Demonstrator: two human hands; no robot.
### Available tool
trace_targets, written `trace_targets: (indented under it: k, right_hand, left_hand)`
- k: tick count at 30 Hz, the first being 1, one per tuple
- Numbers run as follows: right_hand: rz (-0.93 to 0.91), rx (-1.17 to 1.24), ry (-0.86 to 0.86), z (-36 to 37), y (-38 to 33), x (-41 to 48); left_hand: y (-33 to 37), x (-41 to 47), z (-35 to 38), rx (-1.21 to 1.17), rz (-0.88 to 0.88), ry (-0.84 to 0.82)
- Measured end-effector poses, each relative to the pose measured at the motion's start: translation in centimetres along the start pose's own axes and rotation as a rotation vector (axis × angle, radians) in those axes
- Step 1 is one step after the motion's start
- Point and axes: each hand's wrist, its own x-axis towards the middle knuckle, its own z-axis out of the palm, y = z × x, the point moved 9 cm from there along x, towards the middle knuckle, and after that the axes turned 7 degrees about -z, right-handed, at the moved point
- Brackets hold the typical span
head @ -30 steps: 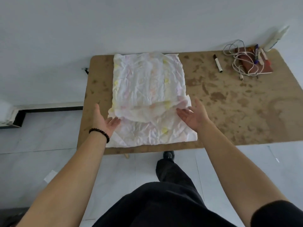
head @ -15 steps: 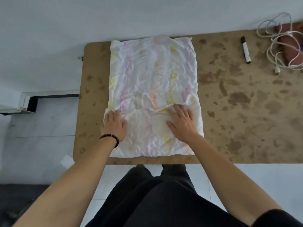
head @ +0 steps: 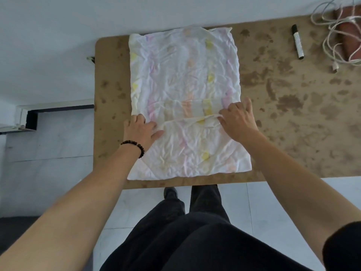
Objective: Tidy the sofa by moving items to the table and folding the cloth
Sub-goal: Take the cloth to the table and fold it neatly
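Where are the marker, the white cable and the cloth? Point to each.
marker (head: 297, 42), head view, on its white barrel.
white cable (head: 335, 67), head view, on its plug end.
cloth (head: 185, 75), head view, on the flat far half.

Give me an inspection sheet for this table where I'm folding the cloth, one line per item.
Surface: brown table, heavily stained.
Job's things: cloth lies flat, creased, near part folded over.
Clutter: marker; reddish-brown thing, partly out of frame.
Grippers: right hand pinches the fold's edge; left hand rests on the cloth, grip unclear.
Cables: white cable coiled at the far right.
Surroundings: pale wall, tiled floor.
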Motion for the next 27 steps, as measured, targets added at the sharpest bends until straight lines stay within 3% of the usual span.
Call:
trace_targets:
  k: [4,9,13,17,21,23,25,27]
  right_hand:
    - [-0.018,-0.042,-0.013,-0.7,0.8,-0.1]
    - [0.046,-0.029,-0.047,-1.6,1.8,0.6]
    - [0.11,0.033,0.024,-2.4,2.7,2.0]
    - [0.132,0.039,0.038,-1.8,3.7,3.8]
    - [0.115,0.244,-0.015,0.3,3.5,4.4]
    - [0.127,0.308,0.064,0.2,2.9,3.0]
    - [0.12,0.34,0.197,-0.3,1.7,0.3]
    - [0.049,0.39,0.211,0.3,-0.5,-3.0]
  left_hand:
    - [-0.8,-0.2,-1.0,-0.021,0.009,0.033]
    - [-2.7,0.9,-4.7,-0.197,-0.047,0.214]
    - [-2.3,3.9,-4.6,-0.415,-0.12,0.11]
    - [-2.9,6.2,-3.9,-0.303,-0.179,0.108]
    - [-3.6,6.5,-2.9,-0.197,-0.299,0.096]
    - [-2.9,4.7,-2.7,-0.237,-0.338,0.145]
    - [-1.3,1.6,-2.8,-0.299,-0.285,0.237]
    - [0.8,-2.2,-1.9,-0.31,-0.119,0.256]
